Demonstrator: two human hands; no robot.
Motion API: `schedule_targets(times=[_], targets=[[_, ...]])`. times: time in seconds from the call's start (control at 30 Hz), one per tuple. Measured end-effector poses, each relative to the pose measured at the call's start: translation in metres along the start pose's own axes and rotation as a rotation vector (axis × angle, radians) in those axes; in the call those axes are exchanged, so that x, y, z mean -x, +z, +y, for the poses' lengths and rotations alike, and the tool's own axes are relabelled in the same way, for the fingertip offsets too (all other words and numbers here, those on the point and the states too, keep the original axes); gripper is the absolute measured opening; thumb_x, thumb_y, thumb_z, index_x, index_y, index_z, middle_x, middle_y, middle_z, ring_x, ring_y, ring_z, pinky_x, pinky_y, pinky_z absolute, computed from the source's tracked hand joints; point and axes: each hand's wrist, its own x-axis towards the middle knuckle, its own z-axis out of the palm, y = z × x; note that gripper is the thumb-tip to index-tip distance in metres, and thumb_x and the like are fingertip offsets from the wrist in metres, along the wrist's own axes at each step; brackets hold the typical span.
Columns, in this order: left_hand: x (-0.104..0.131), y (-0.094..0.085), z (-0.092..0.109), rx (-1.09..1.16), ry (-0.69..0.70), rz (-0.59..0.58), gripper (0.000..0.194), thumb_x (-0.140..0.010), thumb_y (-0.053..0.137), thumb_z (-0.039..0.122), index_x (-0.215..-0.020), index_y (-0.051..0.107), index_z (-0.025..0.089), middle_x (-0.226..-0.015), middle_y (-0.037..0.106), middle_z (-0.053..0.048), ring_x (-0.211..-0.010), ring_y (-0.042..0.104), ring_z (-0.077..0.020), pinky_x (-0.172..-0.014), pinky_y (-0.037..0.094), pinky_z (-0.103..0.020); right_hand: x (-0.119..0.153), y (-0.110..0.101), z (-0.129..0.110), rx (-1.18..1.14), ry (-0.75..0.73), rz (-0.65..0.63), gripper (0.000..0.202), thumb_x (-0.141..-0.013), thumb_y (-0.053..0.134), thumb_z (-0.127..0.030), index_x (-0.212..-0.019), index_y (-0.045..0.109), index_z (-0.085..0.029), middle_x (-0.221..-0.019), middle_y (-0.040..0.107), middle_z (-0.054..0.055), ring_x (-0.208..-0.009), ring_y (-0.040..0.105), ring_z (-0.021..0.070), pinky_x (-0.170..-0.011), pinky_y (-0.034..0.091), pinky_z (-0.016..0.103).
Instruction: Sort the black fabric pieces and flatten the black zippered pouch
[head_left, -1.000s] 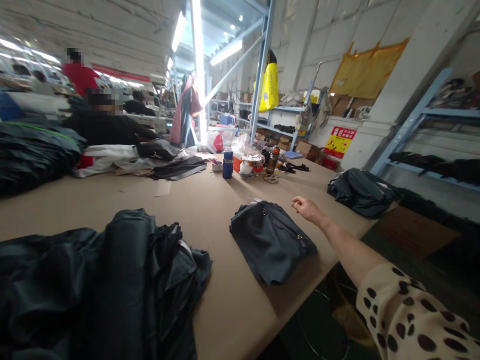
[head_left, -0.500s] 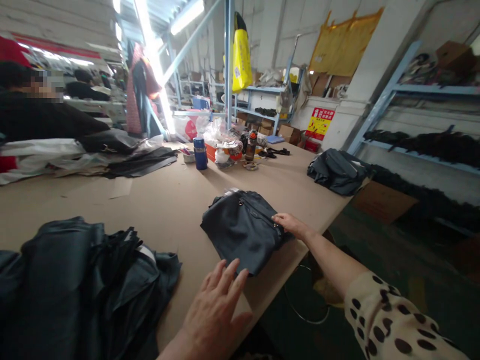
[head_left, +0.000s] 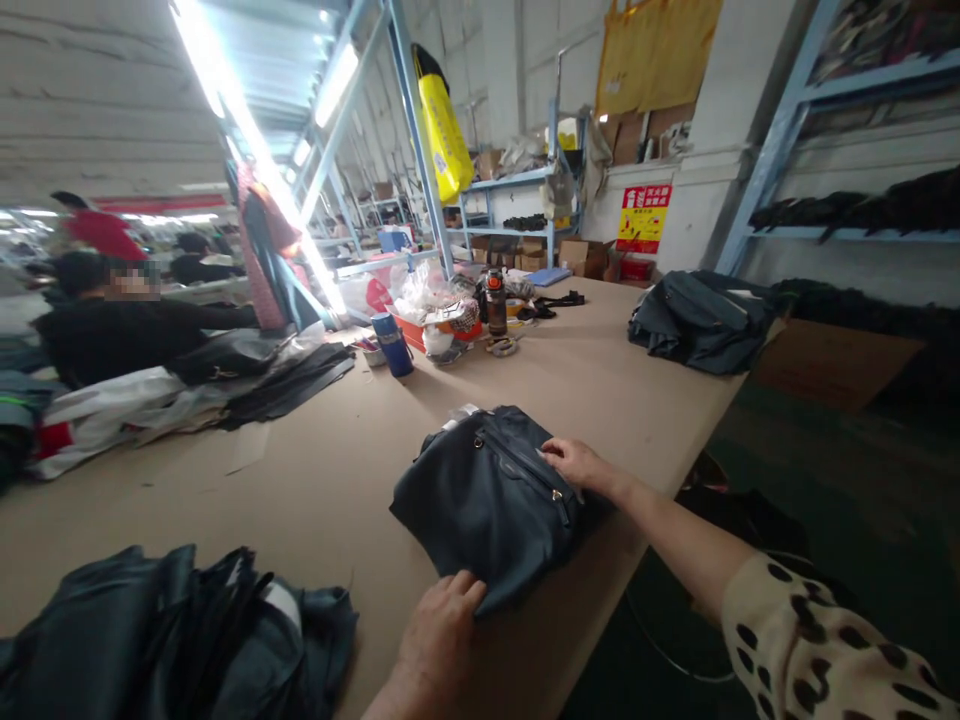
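A dark blue-grey fabric bag piece [head_left: 480, 510] with a zipped pocket and a gold-coloured zip pull lies on the tan table [head_left: 330, 470] in front of me. My left hand [head_left: 442, 620] has its fingers closed on the near lower corner of this piece. At its right edge, beside the zip, my right hand [head_left: 577, 465] pinches the fabric. White scraps show at the far edge of the piece. To the left lies a heap of similar dark fabric pieces [head_left: 180, 630], partly cut off by the frame.
Farther back stand a blue flask [head_left: 392, 345], a brown bottle [head_left: 496, 303] and an orange tray [head_left: 450, 318] of odds and ends. Another dark fabric pile [head_left: 697, 320] sits near the table's right edge. A person in black [head_left: 127, 330] is at the far left.
My left hand has gone from spread above the near corner to closed on it. My right hand stays at the right edge. The view has shifted and tilted.
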Motion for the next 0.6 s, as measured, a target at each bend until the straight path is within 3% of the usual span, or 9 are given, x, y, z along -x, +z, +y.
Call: schedule_targets(times=[0.1, 0.3, 0.47, 0.53, 0.6], targets=[[-0.006, 0.009, -0.004, -0.020, 0.000, -0.002, 0.037, -0.070, 0.041, -0.001, -0.086, 0.066, 0.019, -0.102, 0.062, -0.005, -0.101, 0.053, -0.0219, -0.088, 0.041, -0.032, -0.005, 0.006, -0.002, 0.041, -0.024, -0.022, 0.026, -0.086, 0.059, -0.028, -0.105, 0.068, -0.014, -0.107, 0.068, 0.011, -0.102, 0.062, 0.0253, -0.093, 0.045, 0.034], [-0.007, 0.031, -0.008, 0.021, -0.018, 0.185, 0.032, -0.071, 0.043, -0.001, -0.084, 0.064, 0.019, -0.103, 0.060, -0.005, -0.103, 0.049, -0.0222, -0.091, 0.039, -0.034, -0.005, 0.002, -0.001, -0.023, -0.019, -0.089, 0.028, -0.086, 0.060, -0.029, -0.108, 0.067, -0.013, -0.105, 0.069, 0.009, -0.096, 0.063, 0.0211, -0.087, 0.047, 0.029], [-0.003, 0.035, -0.010, 0.059, 0.007, 0.224, 0.032, -0.071, 0.044, -0.001, -0.086, 0.064, 0.018, -0.108, 0.060, -0.006, -0.107, 0.048, -0.0231, -0.093, 0.039, -0.035, -0.005, -0.004, -0.007, -0.062, -0.020, -0.082, 0.041, -0.084, 0.063, -0.028, -0.122, 0.059, -0.014, -0.100, 0.067, 0.007, -0.090, 0.061, 0.0184, -0.085, 0.046, 0.029], [-0.001, 0.035, -0.009, 0.061, 0.004, 0.253, 0.036, -0.070, 0.042, -0.003, -0.088, 0.064, 0.018, -0.110, 0.059, -0.006, -0.110, 0.047, -0.0231, -0.094, 0.038, -0.035, -0.009, -0.005, -0.009, -0.081, -0.013, -0.106, 0.034, -0.086, 0.060, -0.027, -0.118, 0.062, -0.015, -0.107, 0.066, 0.006, -0.096, 0.059, 0.0167, -0.088, 0.045, 0.026], [0.000, 0.036, -0.008, 0.063, 0.005, 0.267, 0.037, -0.071, 0.040, -0.003, -0.089, 0.065, 0.018, -0.112, 0.059, -0.007, -0.111, 0.047, -0.0229, -0.094, 0.038, -0.035, -0.015, -0.005, -0.012, -0.101, 0.027, -0.158, 0.029, -0.089, 0.055, -0.030, -0.112, 0.065, -0.016, -0.105, 0.066, 0.006, -0.089, 0.060, 0.0151, -0.078, 0.047, 0.024]])
